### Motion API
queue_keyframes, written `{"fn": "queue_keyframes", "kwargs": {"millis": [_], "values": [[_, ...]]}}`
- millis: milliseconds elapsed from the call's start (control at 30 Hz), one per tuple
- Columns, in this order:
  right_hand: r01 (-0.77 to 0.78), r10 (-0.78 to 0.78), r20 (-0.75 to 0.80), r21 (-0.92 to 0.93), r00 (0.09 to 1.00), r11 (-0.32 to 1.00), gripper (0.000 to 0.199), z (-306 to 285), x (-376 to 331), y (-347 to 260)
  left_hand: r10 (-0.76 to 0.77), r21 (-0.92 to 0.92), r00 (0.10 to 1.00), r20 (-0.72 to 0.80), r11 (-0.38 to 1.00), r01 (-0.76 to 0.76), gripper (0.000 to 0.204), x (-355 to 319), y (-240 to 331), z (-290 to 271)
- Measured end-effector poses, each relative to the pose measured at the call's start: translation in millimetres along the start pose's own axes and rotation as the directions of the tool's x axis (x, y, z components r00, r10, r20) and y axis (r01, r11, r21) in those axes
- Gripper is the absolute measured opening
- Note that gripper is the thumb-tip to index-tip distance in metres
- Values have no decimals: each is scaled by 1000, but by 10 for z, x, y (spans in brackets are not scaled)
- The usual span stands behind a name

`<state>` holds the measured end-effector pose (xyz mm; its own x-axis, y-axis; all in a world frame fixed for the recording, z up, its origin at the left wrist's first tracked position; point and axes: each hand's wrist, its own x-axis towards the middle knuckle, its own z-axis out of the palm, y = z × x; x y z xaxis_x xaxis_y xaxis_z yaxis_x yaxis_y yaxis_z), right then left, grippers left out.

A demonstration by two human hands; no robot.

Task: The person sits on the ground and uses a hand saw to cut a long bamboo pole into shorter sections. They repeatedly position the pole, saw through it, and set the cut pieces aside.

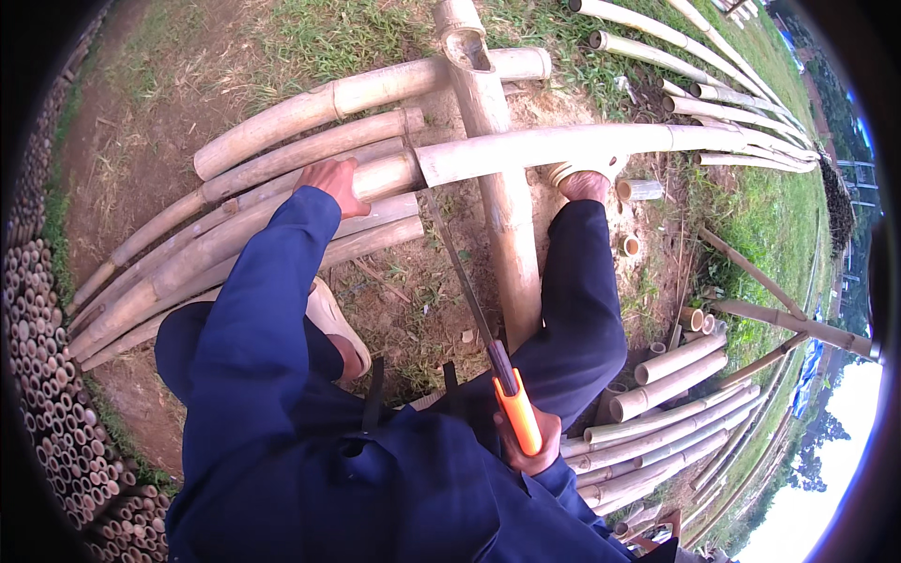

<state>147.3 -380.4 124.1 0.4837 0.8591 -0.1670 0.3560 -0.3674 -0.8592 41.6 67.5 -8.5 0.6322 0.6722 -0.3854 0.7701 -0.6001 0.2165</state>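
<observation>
I have one saw [501,361] at centre frame, the right hand [532,443] closed round its handle, and one pole [389,175] above it, the left hand's [335,182] fingers curled over. One crossbeam [509,220] lies beneath, on grassy soil [141,169] outdoors.

The long handsaw has a bright orange moulded handle [519,415] and a dull dark-grey metal blade [458,265]. The long, round bamboo pole [563,148] is pale cream, almost white in glare; the tubular bamboo length [388,176] at its left end is tan. The person's long-sleeved cloth jacket [394,497] is plain navy; stacked round bamboo ends [56,375] make a pattern of pale rings around dark centres.
</observation>
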Motion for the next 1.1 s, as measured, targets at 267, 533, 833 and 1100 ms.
{"fn": "queue_keyframes", "kwargs": {"millis": [267, 533, 833, 1100], "values": [[-3, 5, -20, 104, 1000, 995, 16, 253, 580, 187, 13, -24, 1000, 17, 1000, -12, 81, 20, 52, -169], [52, -28, -124, 190, 992, 980, 17, 588, 1330, 383, 82, 13, 997, 11, 997, -83, 85, 6, 322, -112], [-23, 34, -67, 155, 997, 988, 25, 119, 387, 50, 23, 36, 999, 25, 999, -24, 78, -69, 111, -149], [49, -29, -107, 188, 994, 981, 18, 661, 1186, 58, 18, 58, 999, 28, 998, -20, 80, -69, 81, -379]]}}
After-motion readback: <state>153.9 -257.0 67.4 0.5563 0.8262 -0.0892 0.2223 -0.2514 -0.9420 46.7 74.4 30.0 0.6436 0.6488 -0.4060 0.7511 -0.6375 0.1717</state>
